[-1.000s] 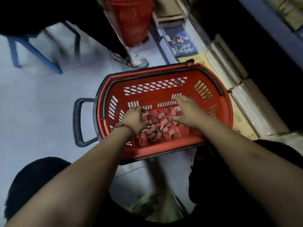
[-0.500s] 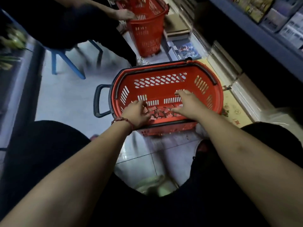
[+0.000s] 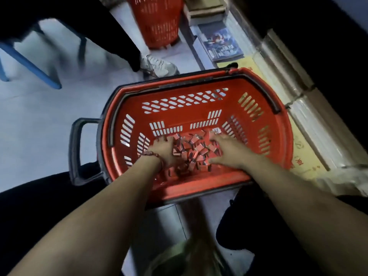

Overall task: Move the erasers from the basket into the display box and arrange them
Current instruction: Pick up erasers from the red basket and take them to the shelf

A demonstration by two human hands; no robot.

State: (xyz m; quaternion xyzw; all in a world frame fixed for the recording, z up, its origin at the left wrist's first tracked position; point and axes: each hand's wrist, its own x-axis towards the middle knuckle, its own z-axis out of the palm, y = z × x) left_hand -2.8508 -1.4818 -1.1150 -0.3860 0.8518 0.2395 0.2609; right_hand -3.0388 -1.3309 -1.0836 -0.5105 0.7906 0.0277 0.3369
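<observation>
Both hands are down inside the red shopping basket point(image 3: 191, 114), which sits on the pale tiled floor point(image 3: 39, 120) in front of the person's knees. The erasers point(image 3: 194, 151), small reddish blocks with lighter ends, lie in a loose, jumbled pile on the basket's bottom, towards the near wall. The left hand point(image 3: 166, 151) lies knuckles up on the left edge of the pile, its fingertips bent down among the blocks; whether it actually holds any cannot be told. A beaded bracelet point(image 3: 150, 154) circles that wrist. The right hand point(image 3: 231, 152) rests palm down on the right side of the pile, fingers stretched out and spread over the erasers, thumb lying along the near edge, grasping nothing. A small white label point(image 3: 216, 130) shows just beyond its fingertips. A dark handle point(image 3: 74, 148) juts from the basket's left end. Farther off stand a second red basket point(image 3: 157, 20), the blue legs of a stool point(image 3: 29, 64) and another person's white sneaker point(image 3: 159, 65). A glossy printed booklet point(image 3: 223, 44) lies on the floor to the right of that basket
</observation>
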